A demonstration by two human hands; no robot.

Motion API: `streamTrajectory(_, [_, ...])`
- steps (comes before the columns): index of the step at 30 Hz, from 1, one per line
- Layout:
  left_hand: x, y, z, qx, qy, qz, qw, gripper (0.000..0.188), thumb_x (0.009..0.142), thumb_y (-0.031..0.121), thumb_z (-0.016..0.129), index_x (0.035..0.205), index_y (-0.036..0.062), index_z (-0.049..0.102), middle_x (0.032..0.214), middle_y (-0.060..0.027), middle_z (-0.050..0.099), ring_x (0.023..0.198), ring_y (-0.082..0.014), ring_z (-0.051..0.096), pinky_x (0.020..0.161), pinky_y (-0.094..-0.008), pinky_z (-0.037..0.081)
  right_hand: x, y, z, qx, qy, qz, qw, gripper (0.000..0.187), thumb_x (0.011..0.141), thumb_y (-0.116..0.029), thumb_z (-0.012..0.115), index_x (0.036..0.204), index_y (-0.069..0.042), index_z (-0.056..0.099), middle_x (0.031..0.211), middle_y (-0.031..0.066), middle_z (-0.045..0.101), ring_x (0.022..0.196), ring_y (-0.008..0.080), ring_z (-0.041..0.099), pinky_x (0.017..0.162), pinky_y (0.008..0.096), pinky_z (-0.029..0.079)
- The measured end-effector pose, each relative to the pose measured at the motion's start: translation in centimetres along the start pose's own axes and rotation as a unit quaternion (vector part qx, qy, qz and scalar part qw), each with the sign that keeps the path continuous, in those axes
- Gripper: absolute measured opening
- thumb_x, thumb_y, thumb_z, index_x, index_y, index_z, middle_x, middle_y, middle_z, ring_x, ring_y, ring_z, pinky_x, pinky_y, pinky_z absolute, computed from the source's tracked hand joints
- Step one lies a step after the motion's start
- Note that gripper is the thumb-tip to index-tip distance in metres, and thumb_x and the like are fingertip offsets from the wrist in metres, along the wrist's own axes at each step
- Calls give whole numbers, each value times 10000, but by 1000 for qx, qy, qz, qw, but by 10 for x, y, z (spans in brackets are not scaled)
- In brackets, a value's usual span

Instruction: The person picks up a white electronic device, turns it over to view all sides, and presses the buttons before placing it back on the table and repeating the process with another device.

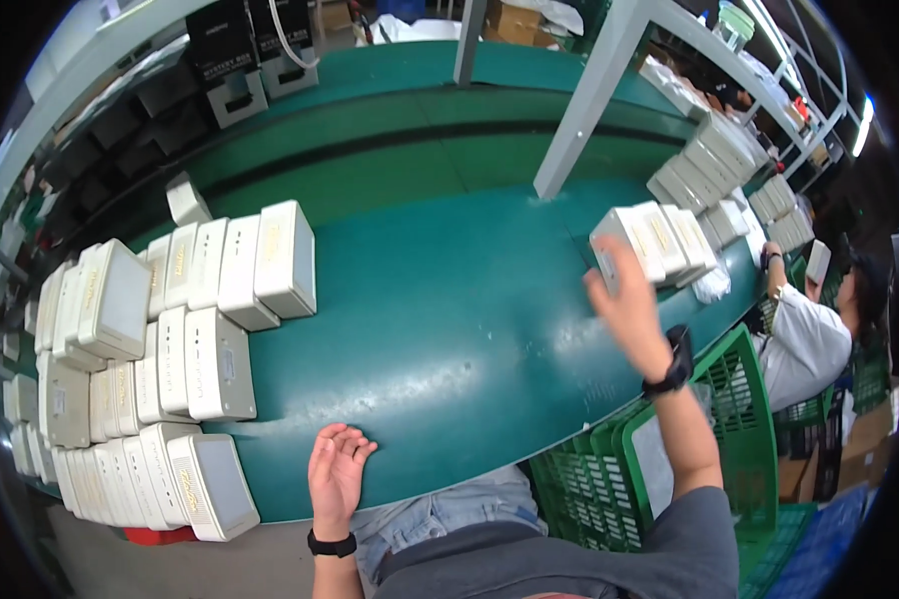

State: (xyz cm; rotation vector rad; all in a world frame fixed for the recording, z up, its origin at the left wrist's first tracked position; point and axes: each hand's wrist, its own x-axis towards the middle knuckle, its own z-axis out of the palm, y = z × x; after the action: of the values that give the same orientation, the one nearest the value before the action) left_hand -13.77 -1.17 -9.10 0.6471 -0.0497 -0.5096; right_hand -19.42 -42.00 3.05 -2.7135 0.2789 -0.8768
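My right hand (629, 309) reaches over the right side of the bench, fingers apart and holding nothing. Its fingertips overlap the near end of a short row of white box-shaped devices (659, 240); whether they touch cannot be made out. By the front edge of the bench, my left hand (339, 469) is raised palm up, with loosely bent fingers and nothing in it. To its left stand several rows of similar white devices (220, 364), some stacked, with gold print or small ports on their narrow sides. A single small white block (187, 202) sits behind them.
A green bench (400, 349) spans the view, with a grey post (589, 110) rising from it. Green plastic crates (609, 484) stand at my right. Farther right, a co-worker (809, 329) holds a white device. Black boxes (225, 60) line the far left.
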Motion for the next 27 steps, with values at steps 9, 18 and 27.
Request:
streamTrajectory(9, [-27, 38, 78, 449, -36, 230, 863, 295, 970, 245, 527, 1174, 33, 547, 1171, -134, 549, 1033, -233, 565, 873, -392, 495, -68, -154, 48, 350, -354, -311, 810, 197, 840, -116, 638, 1022, -47, 661, 855, 101, 674, 757, 278, 667, 646, 355, 544])
streamTrajectory(18, [-37, 60, 168, 124, -334, 735, 577, 247, 958, 127, 538, 1148, -26, 577, 1110, -149, 579, 1083, -300, 507, 937, -434, 421, -58, -133, 38, 394, -291, -197, 849, 142, 870, -108, 642, 998, -60, 681, 806, 64, 685, 682, 236, 667, 567, 329, 530])
streamTrajectory(27, [-51, 72, 200, -298, -818, -172, 460, 403, 1001, 171, 449, 1338, -50, 420, 1391, -158, 421, 1306, -345, 344, 1118, -467, 236, -65, -122, 41, 373, -294, -208, 855, 133, 872, -117, 637, 986, -63, 679, 802, 59, 679, 682, 235, 661, 563, 331, 526])
